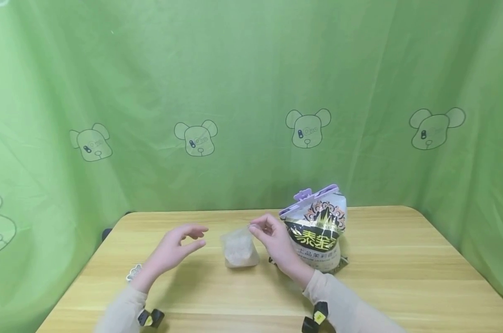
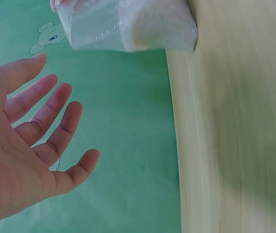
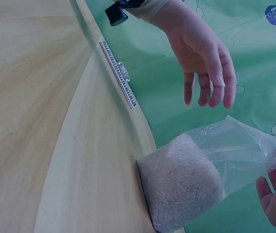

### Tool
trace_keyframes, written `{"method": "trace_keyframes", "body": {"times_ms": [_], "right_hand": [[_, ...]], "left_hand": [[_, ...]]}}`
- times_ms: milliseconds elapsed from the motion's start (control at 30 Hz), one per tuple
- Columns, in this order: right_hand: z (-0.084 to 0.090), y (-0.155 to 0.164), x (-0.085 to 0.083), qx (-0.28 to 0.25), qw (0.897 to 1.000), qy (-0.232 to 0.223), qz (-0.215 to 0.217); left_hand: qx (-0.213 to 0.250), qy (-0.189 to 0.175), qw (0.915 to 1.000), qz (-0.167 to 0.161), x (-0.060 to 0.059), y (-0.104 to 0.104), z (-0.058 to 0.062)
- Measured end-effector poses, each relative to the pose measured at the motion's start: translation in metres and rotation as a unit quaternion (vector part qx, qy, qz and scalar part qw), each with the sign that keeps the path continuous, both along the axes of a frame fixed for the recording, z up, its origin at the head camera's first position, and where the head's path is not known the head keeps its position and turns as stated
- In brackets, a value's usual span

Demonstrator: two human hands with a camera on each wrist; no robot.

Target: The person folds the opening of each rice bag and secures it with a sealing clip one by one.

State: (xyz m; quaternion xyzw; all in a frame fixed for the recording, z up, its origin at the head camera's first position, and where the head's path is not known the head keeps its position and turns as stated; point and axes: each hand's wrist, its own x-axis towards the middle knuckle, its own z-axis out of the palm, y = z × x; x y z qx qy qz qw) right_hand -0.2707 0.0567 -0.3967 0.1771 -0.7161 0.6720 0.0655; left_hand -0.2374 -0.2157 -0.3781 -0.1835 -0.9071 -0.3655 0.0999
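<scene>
A small clear plastic bag (image 1: 239,250) half full of rice stands on the wooden table (image 1: 401,277). My right hand (image 1: 259,227) pinches the bag's top right corner; in the right wrist view the fingertips (image 3: 273,194) hold the loose plastic above the rice in the bag (image 3: 186,187). My left hand (image 1: 189,239) hovers open just left of the bag, apart from it, fingers spread and relaxed (image 2: 36,136). The left wrist view shows the bag (image 2: 128,24) beyond the fingertips.
A large printed rice sack (image 1: 318,233), closed with a purple clip (image 1: 307,195), stands right behind my right hand. A white sealing clip (image 1: 133,273) lies by the table's left edge, also visible as a strip (image 3: 121,75). Green cloth surrounds the table.
</scene>
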Motion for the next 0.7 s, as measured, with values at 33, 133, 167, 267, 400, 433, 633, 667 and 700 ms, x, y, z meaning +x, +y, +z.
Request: {"method": "trace_keyframes", "body": {"times_ms": [33, 133, 167, 267, 400, 433, 633, 667, 700], "right_hand": [[0.000, 0.000, 0.000, 0.000, 1.000, -0.002, 0.001], [-0.002, 0.000, -0.001, -0.001, 1.000, -0.004, 0.001], [-0.002, -0.001, -0.001, -0.001, 1.000, -0.003, 0.002], [-0.003, -0.001, -0.001, -0.003, 1.000, 0.002, 0.003], [-0.003, 0.000, -0.002, -0.002, 1.000, 0.007, 0.003], [-0.003, 0.000, -0.002, -0.002, 1.000, 0.007, 0.002], [-0.002, 0.000, -0.001, -0.001, 1.000, 0.007, 0.002], [-0.002, 0.001, -0.001, 0.001, 1.000, 0.008, 0.001], [-0.002, 0.001, -0.001, 0.002, 1.000, 0.008, 0.000]], "left_hand": [[-0.004, 0.005, 1.0000, 0.004, 0.003, -0.004, 0.000], [-0.014, 0.014, 0.9997, 0.016, 0.010, -0.015, 0.000], [-0.017, 0.015, 0.9995, 0.020, 0.012, -0.019, 0.000], [-0.024, 0.018, 0.9990, 0.033, 0.018, -0.030, 0.001], [-0.037, 0.029, 0.9974, 0.055, 0.026, -0.044, 0.003], [-0.043, 0.034, 0.9967, 0.060, 0.027, -0.047, 0.003], [-0.079, 0.061, 0.9918, 0.080, 0.038, -0.066, 0.000], [-0.081, 0.061, 0.9914, 0.083, 0.039, -0.069, 0.000], [-0.082, 0.061, 0.9911, 0.085, 0.041, -0.072, -0.001]]}}
